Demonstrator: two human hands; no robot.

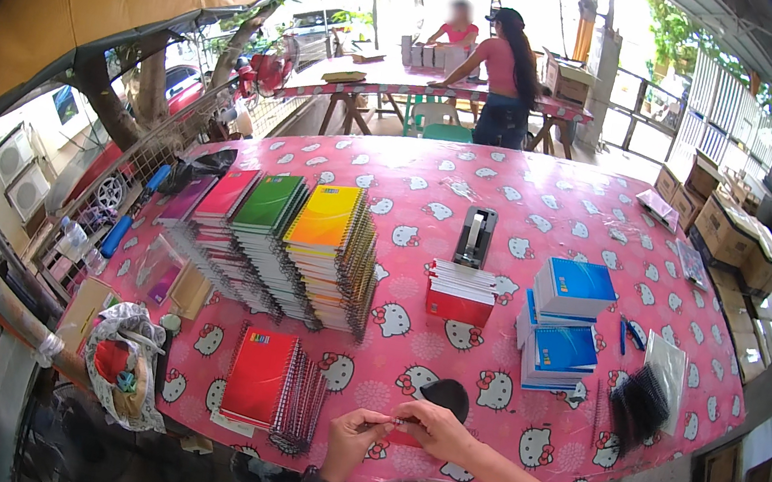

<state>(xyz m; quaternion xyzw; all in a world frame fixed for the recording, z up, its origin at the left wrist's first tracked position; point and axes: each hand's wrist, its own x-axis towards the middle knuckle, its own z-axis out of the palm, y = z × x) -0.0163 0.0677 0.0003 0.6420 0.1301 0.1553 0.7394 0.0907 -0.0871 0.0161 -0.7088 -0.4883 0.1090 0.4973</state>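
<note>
At the table's near edge, my left hand [359, 429] and my right hand [434, 429] meet with fingertips pinched together. Whatever sits between them is too small to make out. Below the fingers shows a red notebook [402, 439], mostly covered by my hands. Just beyond lies a dark rounded object [448, 397] whose kind is unclear. Left of my hands is a pile of red spiral notebooks [260, 377]. Farther off stand a stack of loose red-covered pads [460, 296] and stacks of blue-covered pads [563, 350], with no coils visible on them.
Tall stacks of yellow [324, 217], green [267, 202], pink and purple spiral notebooks fill the left. A black tape dispenser [475, 237] stands mid-table. Rightward lie blue-handled pliers [630, 336] and black coils [636, 406]. A bag [125, 367] hangs at the left edge. Two people work beyond.
</note>
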